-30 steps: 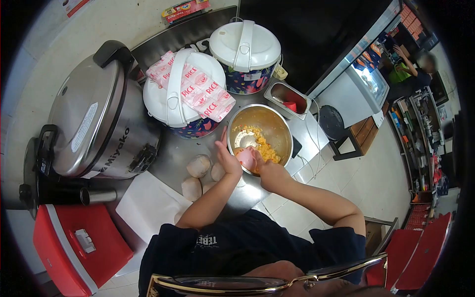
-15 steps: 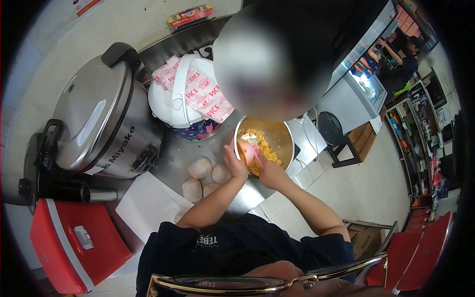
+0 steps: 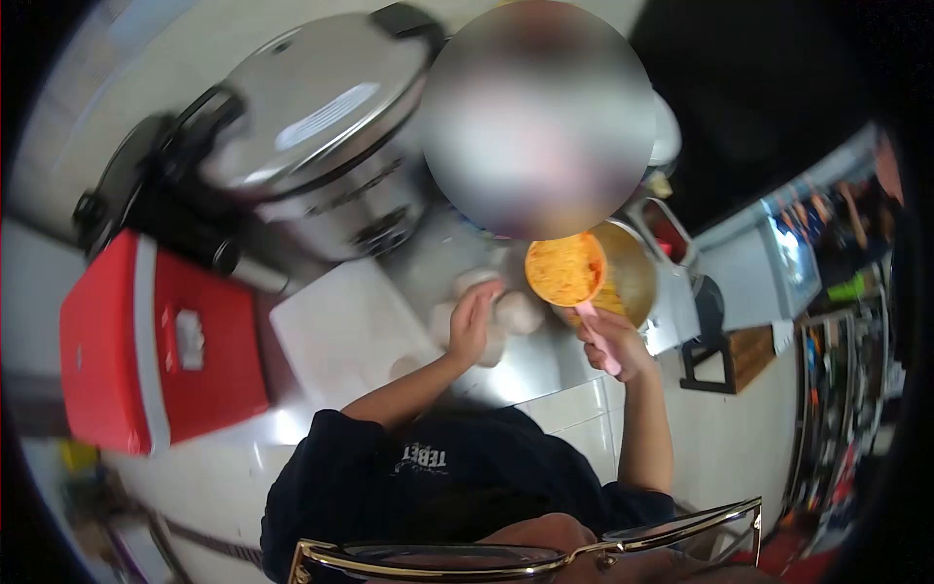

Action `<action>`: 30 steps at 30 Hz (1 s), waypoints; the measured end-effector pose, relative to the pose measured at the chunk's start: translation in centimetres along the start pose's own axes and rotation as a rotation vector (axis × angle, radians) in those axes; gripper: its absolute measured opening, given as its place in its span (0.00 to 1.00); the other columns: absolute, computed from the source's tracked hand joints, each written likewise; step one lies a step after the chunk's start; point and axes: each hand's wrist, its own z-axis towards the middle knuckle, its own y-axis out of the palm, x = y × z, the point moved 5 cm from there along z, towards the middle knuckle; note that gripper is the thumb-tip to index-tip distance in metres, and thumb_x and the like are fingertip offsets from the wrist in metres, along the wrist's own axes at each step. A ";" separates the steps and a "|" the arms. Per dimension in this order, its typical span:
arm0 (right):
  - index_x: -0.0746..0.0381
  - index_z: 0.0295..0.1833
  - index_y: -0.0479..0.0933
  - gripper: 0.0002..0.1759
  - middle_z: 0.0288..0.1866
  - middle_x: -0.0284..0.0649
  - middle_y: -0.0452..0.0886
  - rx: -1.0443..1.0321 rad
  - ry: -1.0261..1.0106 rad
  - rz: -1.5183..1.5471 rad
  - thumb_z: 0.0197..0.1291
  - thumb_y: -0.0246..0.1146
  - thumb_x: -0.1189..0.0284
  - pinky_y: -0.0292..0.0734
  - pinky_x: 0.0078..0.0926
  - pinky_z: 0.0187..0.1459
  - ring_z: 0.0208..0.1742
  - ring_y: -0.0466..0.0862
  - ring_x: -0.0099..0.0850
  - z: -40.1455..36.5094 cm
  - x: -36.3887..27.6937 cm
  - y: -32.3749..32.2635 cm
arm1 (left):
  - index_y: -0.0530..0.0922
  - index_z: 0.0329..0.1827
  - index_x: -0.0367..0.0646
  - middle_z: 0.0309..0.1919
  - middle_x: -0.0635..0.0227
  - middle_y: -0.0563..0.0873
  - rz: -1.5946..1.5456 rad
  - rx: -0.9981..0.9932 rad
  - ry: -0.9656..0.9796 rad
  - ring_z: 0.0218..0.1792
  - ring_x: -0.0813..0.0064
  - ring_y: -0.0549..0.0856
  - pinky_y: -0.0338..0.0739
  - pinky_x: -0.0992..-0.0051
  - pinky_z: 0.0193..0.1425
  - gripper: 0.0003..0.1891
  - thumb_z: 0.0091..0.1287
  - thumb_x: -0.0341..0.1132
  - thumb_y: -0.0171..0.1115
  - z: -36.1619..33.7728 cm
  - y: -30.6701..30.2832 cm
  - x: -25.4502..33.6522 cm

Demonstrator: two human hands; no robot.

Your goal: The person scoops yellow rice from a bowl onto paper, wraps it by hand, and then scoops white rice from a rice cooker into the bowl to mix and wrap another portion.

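My right hand (image 3: 626,348) is wrapped round the pink handle of a scoop (image 3: 601,343). The scoop's round bowl is heaped with yellow-orange, shredded-looking food (image 3: 566,270). It is held up over the left side of a metal pot (image 3: 637,265), and more yellow food shows at the pot's near side. My left hand (image 3: 470,326) is held with fingers stretched out and holds nothing. Several pale round pieces (image 3: 520,313) lie beside and under it on the steel table (image 3: 525,382); blur hides what they are.
At the left stand a large steel rice cooker (image 3: 321,117) and a red cool box (image 3: 156,350). A white board or sheet (image 3: 350,316) lies near the table's edge. A blurred round patch covers the back of the table. Shelves (image 3: 827,409) stand at the right.
The scoop has come up out of the pot, filled with food. My left hand has left the pot's side and moved left to the round pieces. The view has turned left.
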 end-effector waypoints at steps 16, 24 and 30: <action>0.58 0.45 0.69 0.06 0.21 0.27 0.63 -0.650 0.617 0.371 0.62 0.54 0.74 0.55 0.12 0.15 0.15 0.60 0.15 14.9 28.2 23.9 | 0.70 0.63 0.42 0.64 0.59 0.71 1.150 -0.665 0.103 0.68 0.61 0.66 0.55 0.59 0.73 0.23 0.67 0.42 0.54 -20.7 -23.0 1.9; 0.63 0.50 0.63 0.17 0.31 0.50 0.79 0.219 -0.409 -1.554 0.55 0.57 0.73 0.78 0.46 0.33 0.36 0.84 0.46 14.5 19.0 26.0 | 0.62 0.69 0.41 0.70 0.61 0.63 1.119 -0.689 0.157 0.72 0.65 0.60 0.50 0.64 0.75 0.28 0.69 0.45 0.50 -20.8 -23.0 1.5; 0.65 0.53 0.61 0.16 0.33 0.49 0.77 0.336 -0.515 -1.887 0.62 0.52 0.70 0.81 0.35 0.24 0.29 0.85 0.42 17.9 23.1 28.6 | 0.68 0.65 0.40 0.66 0.58 0.70 1.004 -0.625 0.193 0.69 0.59 0.65 0.53 0.63 0.74 0.25 0.66 0.41 0.53 -20.5 -23.0 2.1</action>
